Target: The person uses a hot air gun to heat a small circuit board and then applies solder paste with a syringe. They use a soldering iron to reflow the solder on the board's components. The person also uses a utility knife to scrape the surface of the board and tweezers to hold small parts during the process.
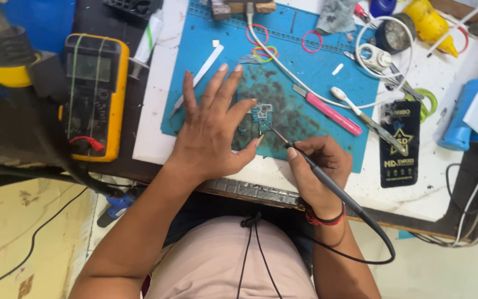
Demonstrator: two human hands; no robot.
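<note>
A small blue circuit board (260,114) lies on a blue work mat (305,55) that is stained dark in the middle. My left hand (212,130) rests flat on the mat with fingers spread, its thumb tip pressing beside the board. My right hand (317,166) grips a black soldering iron (322,177) like a pen. The iron's thin metal tip touches the board's lower edge. Its black cord loops down past my right wrist, which wears a red band.
A yellow multimeter (95,94) sits left of the mat. On the mat lie a pink-handled knife (330,113), white tweezers (200,75), a toothbrush (345,99) and rubber bands (264,52). A black card (398,144), blue bottle (463,119), yellow tool (432,22) and cables crowd the right.
</note>
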